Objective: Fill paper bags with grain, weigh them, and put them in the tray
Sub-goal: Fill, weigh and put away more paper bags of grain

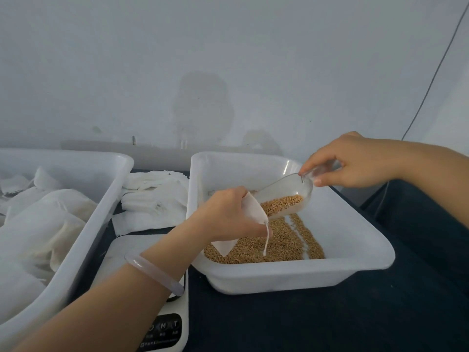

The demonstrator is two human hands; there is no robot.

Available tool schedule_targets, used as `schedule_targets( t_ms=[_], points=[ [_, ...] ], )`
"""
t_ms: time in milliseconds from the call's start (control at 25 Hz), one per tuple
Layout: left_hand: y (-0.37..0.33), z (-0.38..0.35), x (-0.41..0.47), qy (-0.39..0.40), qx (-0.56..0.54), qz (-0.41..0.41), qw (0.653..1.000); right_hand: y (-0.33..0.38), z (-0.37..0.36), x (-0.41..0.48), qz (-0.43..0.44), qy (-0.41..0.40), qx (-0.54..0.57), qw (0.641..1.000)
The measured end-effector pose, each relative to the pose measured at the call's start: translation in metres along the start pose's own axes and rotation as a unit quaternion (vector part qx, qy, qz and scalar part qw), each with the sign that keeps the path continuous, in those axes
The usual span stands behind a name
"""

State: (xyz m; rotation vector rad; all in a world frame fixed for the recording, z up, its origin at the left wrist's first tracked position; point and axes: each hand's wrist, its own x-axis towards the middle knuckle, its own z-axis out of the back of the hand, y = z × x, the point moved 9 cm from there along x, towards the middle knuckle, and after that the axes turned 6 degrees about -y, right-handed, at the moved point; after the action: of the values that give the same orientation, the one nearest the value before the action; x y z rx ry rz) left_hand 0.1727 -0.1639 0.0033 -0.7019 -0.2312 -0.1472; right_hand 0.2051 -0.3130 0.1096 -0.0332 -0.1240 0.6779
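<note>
**A:** Where does the job stand?

**B:** In the filling step, I'd say. Over the grain tub (304, 271), the left hand (225, 214) has its fingers curled round the neck of a small white paper bag (253, 208). The bag's drawstring (266, 240) dangles toward the loose grain (279, 246) in the tub's near half.

**A:** And the other hand?

**B:** The right hand (355, 161), above the tub's far right side, pinches the handle of a clear plastic scoop (291, 189) between thumb and fingertips. The scoop is tilted, its mouth at the bag's opening, with a load of grain lying in it. How much is already inside the bag I cannot tell, though its lower corner looks flat.

**A:** So this one hasn't been weighed?

**B:** Judging by the layout, no. The digital scale (142, 250) sits just left of the tub's near corner, partly under the left forearm, and the bag is not on it.

**A:** Anything finished?

**B:** The tray (101, 199) further left of the tub holds a heap of white bags (38, 219). Several look plump, so a fair number seem done. Off the tub's far left corner lies a stack of flat empty bags (157, 199), so plenty remains. My guess at the order is to finish this pour, weigh the bag, put it in the tray, and repeat.
</note>
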Motion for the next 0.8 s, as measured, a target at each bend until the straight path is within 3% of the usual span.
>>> schedule_targets(
  t_ms=[440, 800],
  points=[
    [0.009, 0.005, 0.000, -0.037, -0.032, 0.030, 0.998, 0.036, 0.024, 0.011, 0.098, -0.098, -0.178, 0.974],
    [0.008, 0.009, -0.002, -0.046, -0.042, 0.032, 0.998, 0.047, 0.042, 0.012, 0.125, -0.137, -0.182, 0.966]
  ],
)
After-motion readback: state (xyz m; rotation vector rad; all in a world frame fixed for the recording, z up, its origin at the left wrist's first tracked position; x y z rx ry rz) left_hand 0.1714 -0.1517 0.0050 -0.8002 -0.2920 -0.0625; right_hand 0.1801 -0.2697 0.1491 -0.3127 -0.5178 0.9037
